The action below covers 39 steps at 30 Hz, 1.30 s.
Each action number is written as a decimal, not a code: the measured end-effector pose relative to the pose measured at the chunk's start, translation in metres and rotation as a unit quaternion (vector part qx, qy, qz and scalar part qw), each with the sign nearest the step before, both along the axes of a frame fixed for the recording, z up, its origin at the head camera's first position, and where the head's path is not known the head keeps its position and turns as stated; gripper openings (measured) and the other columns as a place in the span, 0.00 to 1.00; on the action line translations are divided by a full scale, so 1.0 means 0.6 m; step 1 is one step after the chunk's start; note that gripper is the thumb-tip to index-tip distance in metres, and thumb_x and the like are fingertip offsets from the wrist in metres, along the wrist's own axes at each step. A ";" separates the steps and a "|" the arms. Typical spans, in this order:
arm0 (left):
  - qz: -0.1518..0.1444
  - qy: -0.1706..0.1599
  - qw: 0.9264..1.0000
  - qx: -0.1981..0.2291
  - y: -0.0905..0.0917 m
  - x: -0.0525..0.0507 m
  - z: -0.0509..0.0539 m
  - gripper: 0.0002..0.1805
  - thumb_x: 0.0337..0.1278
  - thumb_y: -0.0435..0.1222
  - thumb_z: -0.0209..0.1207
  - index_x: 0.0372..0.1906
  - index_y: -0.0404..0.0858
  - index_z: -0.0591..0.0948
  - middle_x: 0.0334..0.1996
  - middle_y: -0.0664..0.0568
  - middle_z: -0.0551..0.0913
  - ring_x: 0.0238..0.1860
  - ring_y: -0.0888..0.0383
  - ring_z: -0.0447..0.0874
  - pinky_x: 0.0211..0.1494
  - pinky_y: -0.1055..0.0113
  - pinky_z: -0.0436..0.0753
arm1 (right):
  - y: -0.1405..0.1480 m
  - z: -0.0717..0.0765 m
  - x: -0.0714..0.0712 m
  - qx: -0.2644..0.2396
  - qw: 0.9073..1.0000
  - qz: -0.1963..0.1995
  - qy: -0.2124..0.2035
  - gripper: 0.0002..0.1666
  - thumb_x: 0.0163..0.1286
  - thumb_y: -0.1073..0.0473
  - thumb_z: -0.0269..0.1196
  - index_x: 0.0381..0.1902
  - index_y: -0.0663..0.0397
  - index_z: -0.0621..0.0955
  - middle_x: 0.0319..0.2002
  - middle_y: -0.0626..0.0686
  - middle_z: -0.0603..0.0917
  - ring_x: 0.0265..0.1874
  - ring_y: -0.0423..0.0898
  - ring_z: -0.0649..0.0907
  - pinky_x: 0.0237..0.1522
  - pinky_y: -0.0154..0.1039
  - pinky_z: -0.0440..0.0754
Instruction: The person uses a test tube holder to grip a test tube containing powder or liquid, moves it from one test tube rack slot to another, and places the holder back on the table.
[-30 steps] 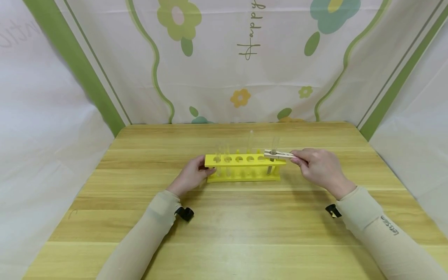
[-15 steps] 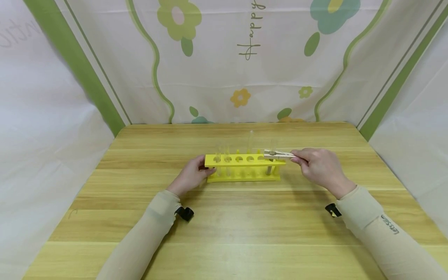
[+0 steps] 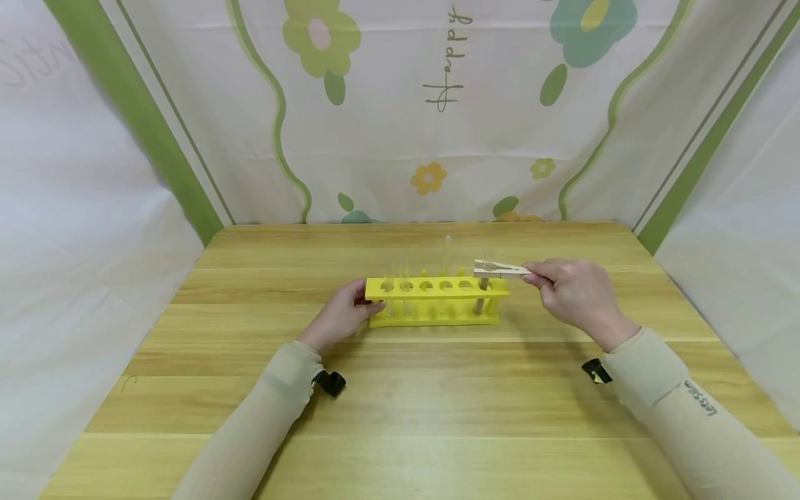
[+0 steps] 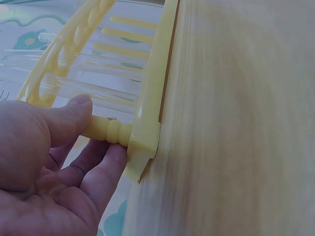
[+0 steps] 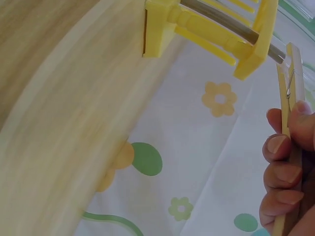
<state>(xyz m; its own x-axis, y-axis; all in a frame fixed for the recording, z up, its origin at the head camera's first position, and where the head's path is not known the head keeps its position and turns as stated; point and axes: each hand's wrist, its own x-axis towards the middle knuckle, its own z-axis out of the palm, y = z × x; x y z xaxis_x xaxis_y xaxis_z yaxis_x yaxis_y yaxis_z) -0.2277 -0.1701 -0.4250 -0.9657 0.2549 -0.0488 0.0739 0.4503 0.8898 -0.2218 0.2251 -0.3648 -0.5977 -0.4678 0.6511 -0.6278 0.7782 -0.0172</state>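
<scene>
Gripping right hand (image 3: 578, 295) partly hides clamp (image 5: 297, 73)

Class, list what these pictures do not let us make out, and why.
Head view: dark contents of the clamped test tube, too small to identify.
Left wrist view: far end of the yellow rack, cut off by the top edge.
Right wrist view: part of the right hand, cut off by the right edge.

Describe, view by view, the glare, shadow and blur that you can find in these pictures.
Head view: a pale sheen on the tabletop, a soft shadow beside the right sleeve, clear test tubes barely standing out; left wrist view: bluish cast, blurred wood grain; right wrist view: tabletop grain soft too.
</scene>
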 end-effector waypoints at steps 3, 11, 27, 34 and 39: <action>0.001 -0.001 1.000 0.000 0.000 0.000 0.000 0.16 0.66 0.37 0.63 0.57 0.44 0.78 0.52 0.54 0.81 0.52 0.55 0.79 0.54 0.58 0.78 | 0.000 0.007 0.000 0.001 1.000 0.005 0.012 0.12 0.56 0.64 0.73 0.40 0.60 0.89 0.29 0.57 0.89 0.14 0.49 0.82 0.11 0.39 0.67; 0.005 -0.008 1.000 0.002 0.000 0.000 0.000 0.16 0.66 0.38 0.63 0.57 0.45 0.78 0.52 0.55 0.81 0.53 0.55 0.79 0.55 0.58 0.78 | -0.003 0.029 0.001 -0.008 0.999 0.013 0.031 0.12 0.56 0.65 0.73 0.39 0.61 0.89 0.29 0.58 0.88 0.13 0.50 0.82 0.11 0.38 0.66; -0.008 -0.003 1.000 0.005 -0.003 -0.002 -0.003 0.14 0.66 0.39 0.63 0.54 0.45 0.79 0.50 0.53 0.81 0.51 0.54 0.79 0.54 0.57 0.78 | 0.008 0.077 0.010 -0.035 0.998 -0.003 0.049 0.11 0.57 0.66 0.72 0.39 0.62 0.89 0.31 0.60 0.88 0.15 0.53 0.83 0.13 0.43 0.69; -0.008 0.003 1.000 0.001 -0.004 -0.003 -0.006 0.13 0.66 0.39 0.63 0.53 0.46 0.79 0.49 0.54 0.82 0.51 0.54 0.78 0.54 0.57 0.77 | 0.022 0.088 0.015 -0.046 0.998 -0.040 0.033 0.11 0.59 0.63 0.70 0.40 0.59 0.89 0.31 0.58 0.89 0.18 0.53 0.83 0.13 0.41 0.65; -0.010 0.003 1.000 0.005 -0.004 -0.003 -0.006 0.14 0.66 0.38 0.63 0.54 0.46 0.79 0.50 0.54 0.82 0.51 0.54 0.78 0.54 0.57 0.77 | 0.033 0.089 0.019 -0.035 0.996 -0.078 -0.004 0.12 0.63 0.61 0.69 0.44 0.59 0.88 0.27 0.56 0.87 0.16 0.49 0.74 0.14 0.41 0.63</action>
<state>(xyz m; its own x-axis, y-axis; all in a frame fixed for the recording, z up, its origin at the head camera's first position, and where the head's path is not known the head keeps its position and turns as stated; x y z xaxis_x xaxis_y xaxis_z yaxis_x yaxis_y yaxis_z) -0.2297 -0.1727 -0.4285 -0.9605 0.2754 -0.0407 0.0881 0.4392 0.8941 -0.2105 0.2448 -0.3116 -0.6653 -0.3214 0.6738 -0.4983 0.8633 -0.0803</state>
